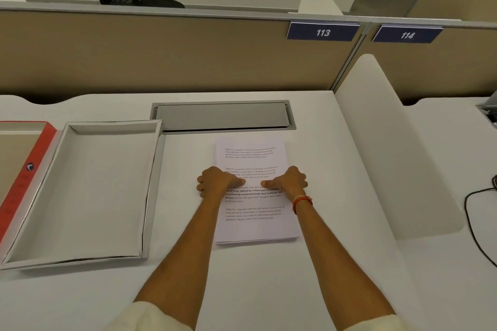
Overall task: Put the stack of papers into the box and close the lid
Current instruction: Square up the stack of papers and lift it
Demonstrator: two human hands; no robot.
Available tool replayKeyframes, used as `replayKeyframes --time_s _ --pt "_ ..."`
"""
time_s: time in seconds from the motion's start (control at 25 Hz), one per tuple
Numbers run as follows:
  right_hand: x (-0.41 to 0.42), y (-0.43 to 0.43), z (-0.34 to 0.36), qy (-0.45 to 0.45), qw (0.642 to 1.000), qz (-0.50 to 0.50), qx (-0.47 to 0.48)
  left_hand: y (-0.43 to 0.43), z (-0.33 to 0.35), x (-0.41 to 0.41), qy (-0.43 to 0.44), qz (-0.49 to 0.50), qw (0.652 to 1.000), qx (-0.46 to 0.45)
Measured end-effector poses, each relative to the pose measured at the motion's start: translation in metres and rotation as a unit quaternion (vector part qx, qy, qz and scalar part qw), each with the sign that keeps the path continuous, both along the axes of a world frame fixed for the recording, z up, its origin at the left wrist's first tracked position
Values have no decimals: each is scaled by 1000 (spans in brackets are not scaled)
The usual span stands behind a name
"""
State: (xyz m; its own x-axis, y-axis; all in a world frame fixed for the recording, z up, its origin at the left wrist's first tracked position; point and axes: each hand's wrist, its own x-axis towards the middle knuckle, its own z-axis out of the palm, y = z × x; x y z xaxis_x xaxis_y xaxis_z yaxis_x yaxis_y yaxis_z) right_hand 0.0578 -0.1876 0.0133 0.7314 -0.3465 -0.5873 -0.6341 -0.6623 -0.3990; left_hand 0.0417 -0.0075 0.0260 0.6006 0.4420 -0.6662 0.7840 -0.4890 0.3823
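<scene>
A stack of printed white papers (254, 226) lies flat on the white desk, right of centre. My left hand (215, 181) grips its left edge, thumb on top of the sheets and fingers curled at the side. My right hand (290, 180), with a red thread on the wrist, grips the right edge the same way. An open, empty white box (88, 185) sits to the left of the papers. Its orange lid (25, 169) lies upturned at the far left, partly out of view.
A grey cable hatch (223, 115) is set into the desk behind the papers. A white divider (387, 142) stands to the right, a black cable (476, 223) beyond it. Beige partition panels with signs 113 and 114 close off the back.
</scene>
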Motion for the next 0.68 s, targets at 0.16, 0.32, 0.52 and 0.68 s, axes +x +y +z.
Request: replayKeyframes --time_s 0.16,0.32,0.52,0.68 --pt "-5 6 0 -59 998 0 33 -9 3 1 -2 6 999 33" --pt "-12 5 0 -95 991 -39 85 -11 -1 2 -48 11 999 2" --pt "-17 3 -5 -79 992 -51 83 -1 -12 -9 -110 27 991 -74" --pt "-24 2 1 -111 984 -54 128 1 -16 -22 -169 26 981 -94"
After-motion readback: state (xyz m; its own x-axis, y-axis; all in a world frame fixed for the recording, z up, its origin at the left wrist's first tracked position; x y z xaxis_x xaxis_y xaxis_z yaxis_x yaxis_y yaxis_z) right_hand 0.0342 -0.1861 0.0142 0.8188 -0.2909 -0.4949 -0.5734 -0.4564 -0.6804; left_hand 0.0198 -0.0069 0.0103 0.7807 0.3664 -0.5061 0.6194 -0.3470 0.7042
